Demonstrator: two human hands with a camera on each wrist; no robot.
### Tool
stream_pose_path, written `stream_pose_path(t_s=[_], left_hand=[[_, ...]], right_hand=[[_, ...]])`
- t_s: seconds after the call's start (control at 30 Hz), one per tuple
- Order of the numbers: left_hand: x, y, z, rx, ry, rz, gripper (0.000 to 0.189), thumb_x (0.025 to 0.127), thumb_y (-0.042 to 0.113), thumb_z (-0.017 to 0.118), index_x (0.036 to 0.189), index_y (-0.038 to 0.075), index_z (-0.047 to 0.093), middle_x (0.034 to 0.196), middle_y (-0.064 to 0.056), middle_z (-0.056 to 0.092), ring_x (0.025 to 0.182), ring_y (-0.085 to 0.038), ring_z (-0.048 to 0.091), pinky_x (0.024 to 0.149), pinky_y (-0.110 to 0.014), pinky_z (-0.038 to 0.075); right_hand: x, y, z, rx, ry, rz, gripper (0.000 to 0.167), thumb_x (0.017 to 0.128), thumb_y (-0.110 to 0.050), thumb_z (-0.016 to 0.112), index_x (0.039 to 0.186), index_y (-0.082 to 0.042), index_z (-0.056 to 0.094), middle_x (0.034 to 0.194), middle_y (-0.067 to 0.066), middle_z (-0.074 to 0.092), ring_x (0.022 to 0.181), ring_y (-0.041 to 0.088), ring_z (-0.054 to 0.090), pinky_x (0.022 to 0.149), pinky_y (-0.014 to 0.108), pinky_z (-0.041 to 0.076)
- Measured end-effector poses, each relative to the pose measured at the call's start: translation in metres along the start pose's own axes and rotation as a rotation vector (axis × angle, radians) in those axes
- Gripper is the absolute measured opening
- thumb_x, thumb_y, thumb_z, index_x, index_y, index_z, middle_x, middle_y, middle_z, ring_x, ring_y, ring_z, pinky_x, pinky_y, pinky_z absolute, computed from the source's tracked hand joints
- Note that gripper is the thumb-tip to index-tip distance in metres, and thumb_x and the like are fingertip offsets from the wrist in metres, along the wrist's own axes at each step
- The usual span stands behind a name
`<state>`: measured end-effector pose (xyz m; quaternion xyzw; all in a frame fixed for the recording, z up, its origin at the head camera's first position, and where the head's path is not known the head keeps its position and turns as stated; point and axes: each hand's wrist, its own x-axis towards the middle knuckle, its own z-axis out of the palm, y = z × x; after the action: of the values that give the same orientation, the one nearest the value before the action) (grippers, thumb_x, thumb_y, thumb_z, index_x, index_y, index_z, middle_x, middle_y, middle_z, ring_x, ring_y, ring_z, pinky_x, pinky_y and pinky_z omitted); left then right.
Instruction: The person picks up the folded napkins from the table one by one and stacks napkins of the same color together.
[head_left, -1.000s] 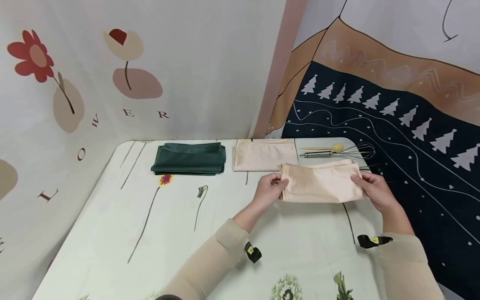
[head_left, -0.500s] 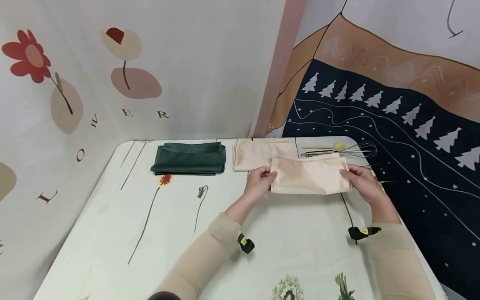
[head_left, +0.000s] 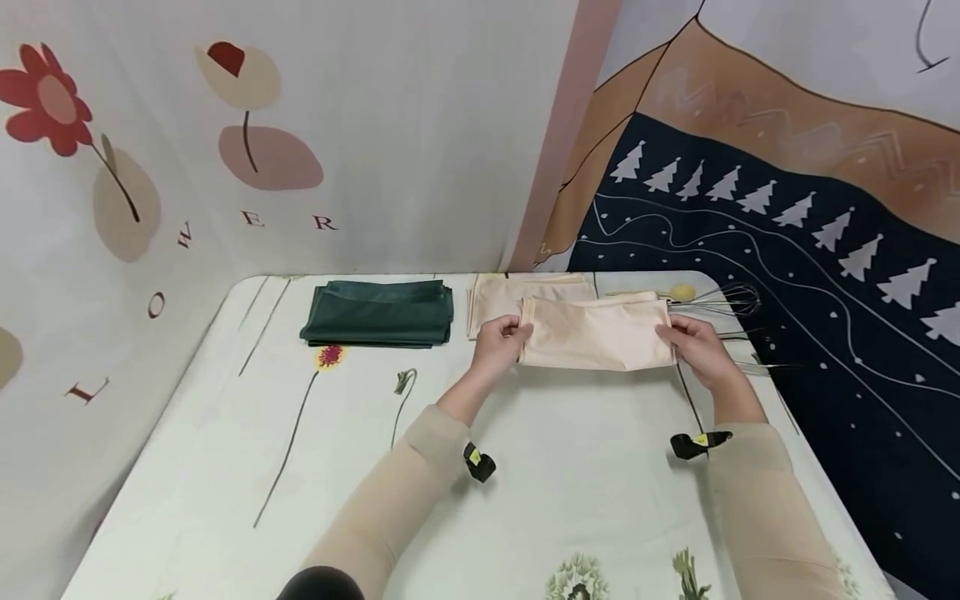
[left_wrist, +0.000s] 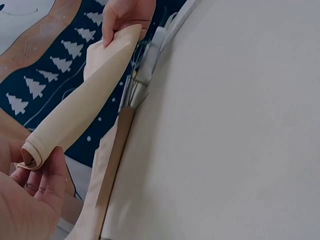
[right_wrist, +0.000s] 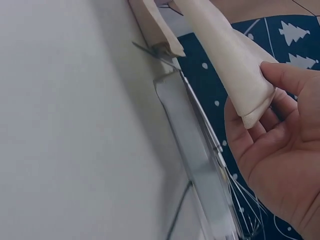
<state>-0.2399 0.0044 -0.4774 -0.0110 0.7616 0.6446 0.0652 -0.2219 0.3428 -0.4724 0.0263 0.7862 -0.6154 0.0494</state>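
A folded cream-pink cloth [head_left: 596, 333] is stretched level above the table between both hands. My left hand [head_left: 495, 346] pinches its left end, thumb on the near face; the left wrist view shows the layered fold edges [left_wrist: 32, 156] between the fingers. At the other end, my right hand [head_left: 701, 350] grips the cloth, thumb in front and fingers behind, as the right wrist view also shows. Partly covered by the held cloth, a second folded cream-pink cloth [head_left: 487, 304] lies at the back of the table. Left of it is a folded dark green cloth [head_left: 378, 312].
A wire whisk [head_left: 723, 300] and a yellow spoon [head_left: 682, 292] lie at the back right corner, their handles partly hidden. Thin metal utensil ends [head_left: 757, 365] show beside my right hand. A glossy grey flat thing [right_wrist: 195, 150] lies below that hand. Printed curtains stand behind the table.
Both hands have carried the held cloth to the left and farther back over the table. It now overlaps the second cream-pink cloth and hides part of the whisk and spoon handles.
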Motion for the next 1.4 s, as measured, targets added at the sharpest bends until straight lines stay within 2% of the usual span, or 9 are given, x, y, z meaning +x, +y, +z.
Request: stream_pose_path(t_s=[0.17, 0.33, 0.63, 0.87, 1.03, 1.17, 1.3, 1.4], left_hand=[[0.014, -0.002, -0.010, 0.023, 0.019, 0.007, 0.023, 0.099, 0.022, 0.067, 0.110, 0.003, 0.073, 0.091, -0.002, 0.062, 0.082, -0.014, 0.055, 0.069, -0.024, 0.046], [0.025, -0.004, -0.021, 0.052, 0.039, -0.022, 0.027, 0.100, 0.025, 0.065, 0.116, 0.004, 0.072, 0.097, -0.004, 0.062, 0.088, -0.016, 0.055, 0.073, -0.027, 0.047], [0.041, -0.010, -0.037, 0.045, 0.057, -0.050, 0.030, 0.100, 0.023, 0.065, 0.121, 0.002, 0.070, 0.101, -0.007, 0.064, 0.091, -0.017, 0.057, 0.076, -0.027, 0.048], [0.053, -0.009, -0.046, 0.065, 0.101, -0.054, 0.030, 0.101, 0.024, 0.064, 0.121, 0.002, 0.069, 0.102, -0.009, 0.064, 0.091, -0.018, 0.056, 0.075, -0.027, 0.049], [0.064, -0.007, -0.049, 0.097, 0.123, -0.059, 0.029, 0.102, 0.023, 0.063, 0.121, 0.002, 0.070, 0.099, -0.009, 0.062, 0.089, -0.018, 0.055, 0.073, -0.026, 0.048], [0.074, -0.008, -0.052, 0.137, 0.159, -0.032, 0.028, 0.102, 0.022, 0.062, 0.120, 0.002, 0.070, 0.097, -0.008, 0.062, 0.086, -0.017, 0.055, 0.072, -0.026, 0.047], [0.080, -0.010, -0.055, 0.175, 0.195, -0.015, 0.027, 0.102, 0.020, 0.062, 0.120, 0.002, 0.071, 0.098, -0.010, 0.064, 0.086, -0.018, 0.056, 0.074, -0.028, 0.048], [0.081, -0.014, -0.056, 0.200, 0.208, -0.022, 0.028, 0.102, 0.020, 0.062, 0.122, 0.002, 0.071, 0.102, -0.012, 0.066, 0.091, -0.021, 0.059, 0.078, -0.032, 0.051]], right_hand=[[0.016, -0.001, 0.011, -0.010, 0.025, 0.034, 0.052, 0.105, -0.020, 0.056, 0.143, 0.014, 0.044, 0.099, -0.013, 0.063, 0.084, 0.001, 0.063, 0.072, 0.019, 0.055], [0.030, -0.005, 0.022, -0.056, 0.033, 0.056, 0.051, 0.105, -0.022, 0.056, 0.144, 0.010, 0.046, 0.110, 0.000, 0.059, 0.087, 0.002, 0.062, 0.074, 0.019, 0.055], [0.049, -0.012, 0.038, -0.103, 0.032, 0.062, 0.045, 0.105, -0.016, 0.053, 0.144, 0.006, 0.049, 0.128, 0.021, 0.057, 0.089, 0.007, 0.063, 0.074, 0.020, 0.055], [0.067, -0.016, 0.048, -0.106, 0.075, 0.117, 0.045, 0.104, -0.017, 0.055, 0.145, 0.001, 0.051, 0.131, 0.018, 0.057, 0.096, 0.013, 0.060, 0.075, 0.020, 0.053], [0.082, -0.017, 0.057, -0.111, 0.097, 0.132, 0.042, 0.104, -0.016, 0.056, 0.143, 0.000, 0.054, 0.128, 0.013, 0.059, 0.095, 0.010, 0.058, 0.076, 0.019, 0.050], [0.093, -0.019, 0.065, -0.088, 0.114, 0.123, 0.042, 0.104, -0.015, 0.056, 0.142, 0.002, 0.055, 0.123, 0.012, 0.060, 0.094, 0.009, 0.056, 0.077, 0.018, 0.048], [0.099, -0.021, 0.073, -0.112, 0.123, 0.129, 0.040, 0.104, -0.014, 0.057, 0.140, 0.003, 0.056, 0.117, 0.012, 0.061, 0.091, 0.007, 0.057, 0.076, 0.017, 0.048], [0.101, -0.018, 0.076, -0.151, 0.109, 0.148, 0.039, 0.104, -0.014, 0.056, 0.139, 0.003, 0.057, 0.120, 0.015, 0.062, 0.094, 0.009, 0.057, 0.077, 0.018, 0.047]])
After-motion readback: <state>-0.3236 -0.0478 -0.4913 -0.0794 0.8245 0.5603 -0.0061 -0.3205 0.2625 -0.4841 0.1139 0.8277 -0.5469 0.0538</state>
